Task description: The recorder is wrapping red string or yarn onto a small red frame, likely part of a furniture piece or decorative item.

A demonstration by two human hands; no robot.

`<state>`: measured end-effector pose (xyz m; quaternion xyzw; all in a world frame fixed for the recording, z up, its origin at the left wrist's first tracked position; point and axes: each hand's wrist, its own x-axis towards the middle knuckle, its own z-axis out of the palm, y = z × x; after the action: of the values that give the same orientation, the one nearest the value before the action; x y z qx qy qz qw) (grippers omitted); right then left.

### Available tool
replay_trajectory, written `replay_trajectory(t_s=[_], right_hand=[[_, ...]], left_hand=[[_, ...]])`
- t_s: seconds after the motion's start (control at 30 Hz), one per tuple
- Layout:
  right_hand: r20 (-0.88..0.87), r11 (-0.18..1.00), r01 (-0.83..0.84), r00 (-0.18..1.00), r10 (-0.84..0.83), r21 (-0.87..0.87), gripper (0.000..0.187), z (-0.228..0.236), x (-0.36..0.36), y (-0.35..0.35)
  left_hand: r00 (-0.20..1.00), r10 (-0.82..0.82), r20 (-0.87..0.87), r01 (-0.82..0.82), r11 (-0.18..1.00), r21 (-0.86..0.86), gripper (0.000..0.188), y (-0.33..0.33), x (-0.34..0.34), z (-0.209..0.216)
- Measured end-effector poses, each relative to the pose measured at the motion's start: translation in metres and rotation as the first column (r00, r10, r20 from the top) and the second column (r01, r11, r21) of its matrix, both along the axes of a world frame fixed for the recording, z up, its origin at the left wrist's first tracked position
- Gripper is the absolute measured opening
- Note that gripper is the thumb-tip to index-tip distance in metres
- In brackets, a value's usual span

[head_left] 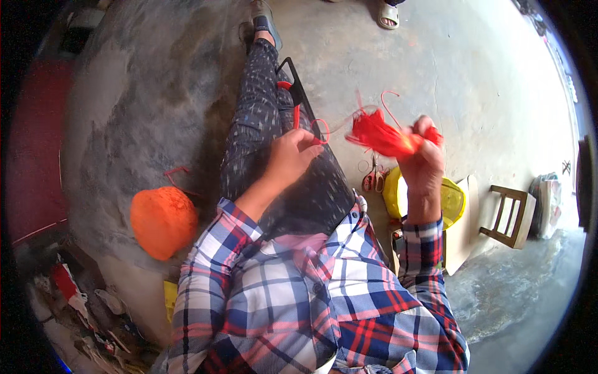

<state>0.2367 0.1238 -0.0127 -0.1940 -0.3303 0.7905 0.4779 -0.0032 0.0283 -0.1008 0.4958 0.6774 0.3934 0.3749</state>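
Note:
My left hand (293,156) is over my lap, its thumb and fingers pinched on a thin red cord (327,129) that curls up past the fingertips. My right hand (425,149), raised to the right, is closed round a bundle of red cords (380,134). Loose strands stick out from the bundle toward my left hand, and its free end is smeared by motion. A black metal frame (299,93) leans along my legs, with red strips on it near the far end. Its near part is hard to tell from my dark patterned trousers.
Scissors (374,179) lie on the floor beside a yellow round container (456,202), partly hidden by my right forearm. Further right are a small wooden stool (511,217) and a plastic bag (548,206). An orange rounded bundle (163,222) sits left. Another person's clog (389,15) shows far off.

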Motion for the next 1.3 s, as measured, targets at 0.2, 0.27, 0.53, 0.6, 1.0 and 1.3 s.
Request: replay_trajectory(t_s=[0.2, 0.27, 0.53, 0.6, 1.0, 1.3], right_hand=[[-0.343, 0.959, -0.167, 0.936, 0.082, -0.227, 0.06, 0.084, -0.009, -0.086], [-0.43, 0.861, -0.349, 0.886, 0.175, -0.369, 0.055, 0.081, 0.01, -0.125], [-0.653, 0.764, -0.512, 0.429, 0.624, 0.394, 0.033, 0.108, -0.022, -0.075], [-0.624, 0.784, -0.465, 0.484, 0.614, 0.411, 0.035, 0.1, -0.018, -0.071], [0.913, 0.755, -0.571, 0.399, -0.088, 0.322, 0.032, -0.074, -0.091, -0.001], [0.632, 0.636, -0.318, 0.69, -0.353, 0.703, 0.04, -0.07, -0.088, -0.004]], left_hand=[[0.998, 0.011, 0.069, -0.012, 1.0, 0.003, 0.017, 0.001, 0.001, -0.012], [0.999, 0.049, 0.009, -0.049, 0.998, -0.032, 0.017, 0.003, 0.006, -0.012], [0.931, 0.193, -0.311, -0.11, 0.958, 0.265, 0.034, 0.009, 0.015, 0.027], [0.985, 0.152, -0.086, -0.113, 0.928, 0.356, 0.026, 0.014, 0.018, 0.042], [0.827, 0.347, 0.442, -0.146, 0.892, -0.428, 0.019, 0.023, -0.022, 0.015], [0.572, 0.34, 0.746, -0.066, 0.926, -0.371, 0.021, 0.032, -0.007, 0.063]])
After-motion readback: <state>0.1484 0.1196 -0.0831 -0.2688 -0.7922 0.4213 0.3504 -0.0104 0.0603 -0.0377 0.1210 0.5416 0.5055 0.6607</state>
